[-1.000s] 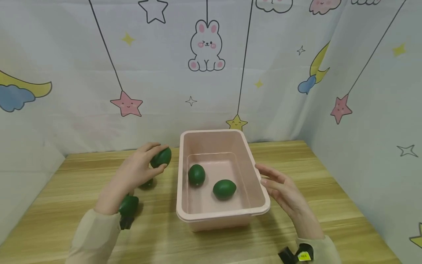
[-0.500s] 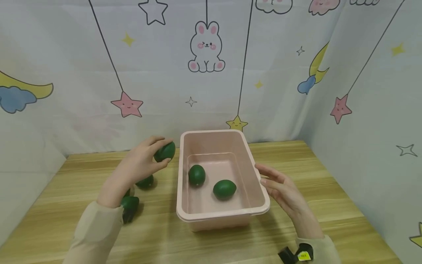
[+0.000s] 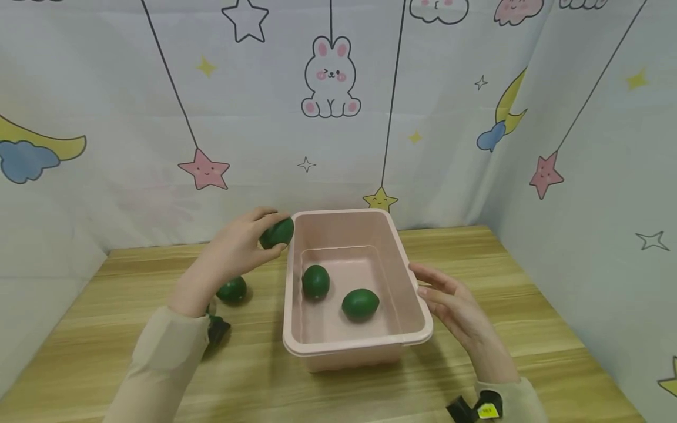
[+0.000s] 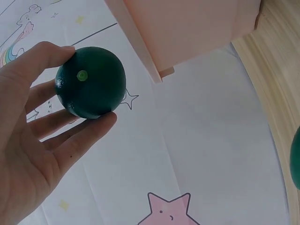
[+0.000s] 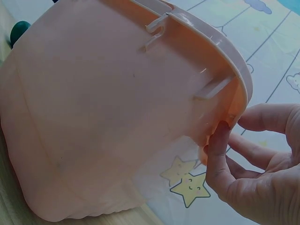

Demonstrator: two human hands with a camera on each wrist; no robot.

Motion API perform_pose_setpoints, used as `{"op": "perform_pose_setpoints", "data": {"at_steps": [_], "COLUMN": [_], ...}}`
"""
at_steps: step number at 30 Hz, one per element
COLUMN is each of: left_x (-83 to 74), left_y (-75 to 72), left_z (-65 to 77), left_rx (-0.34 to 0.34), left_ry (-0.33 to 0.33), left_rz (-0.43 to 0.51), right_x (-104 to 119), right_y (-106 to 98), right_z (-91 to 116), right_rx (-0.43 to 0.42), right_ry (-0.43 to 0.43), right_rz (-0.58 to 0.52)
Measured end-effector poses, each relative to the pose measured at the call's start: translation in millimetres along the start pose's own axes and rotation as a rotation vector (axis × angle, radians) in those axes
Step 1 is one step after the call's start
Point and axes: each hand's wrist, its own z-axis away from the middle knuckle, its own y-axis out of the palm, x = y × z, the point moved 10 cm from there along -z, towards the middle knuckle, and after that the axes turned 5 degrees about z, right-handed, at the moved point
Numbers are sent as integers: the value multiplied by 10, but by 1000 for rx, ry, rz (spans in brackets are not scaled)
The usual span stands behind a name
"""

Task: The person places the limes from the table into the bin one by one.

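My left hand (image 3: 240, 244) holds a dark green lime (image 3: 277, 234) between thumb and fingers, raised beside the far left corner of the pink plastic box (image 3: 357, 346). A pale stem spot marks this lime in the left wrist view. Inside the box lie two limes, one near the left wall (image 3: 315, 282) and another lime (image 3: 360, 304) nearer the front. At the box's right side, my right hand (image 3: 462, 314) pinches the rim (image 5: 241, 84), thumb and fingers at its edge. Another lime (image 3: 233, 289) rests on the table below my left wrist.
The box stands on a wood-grain table (image 3: 254, 376). A white curtain (image 3: 254, 106) printed with stars and a rabbit hangs right behind and at the sides. Black wrist-camera mounts (image 3: 476, 406) sit at the cuffs, the left one partly hidden by the sleeve.
My left hand has carried its lime up and to the right, from left of the box to its far left rim. The right hand and the box stay in place.
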Motion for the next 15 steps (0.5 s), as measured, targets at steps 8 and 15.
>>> {"op": "perform_pose_setpoints", "data": {"at_steps": [8, 15], "left_x": [-81, -170], "left_y": [4, -4], "left_z": [-104, -152], "left_rx": [11, 8], "left_ry": [27, 61], "left_rz": [-3, 4], "right_x": [8, 13], "right_y": [4, 12], "right_z": [4, 8], "right_rx": [2, 1], "right_ry": [1, 2], "right_rz": [1, -1]}}
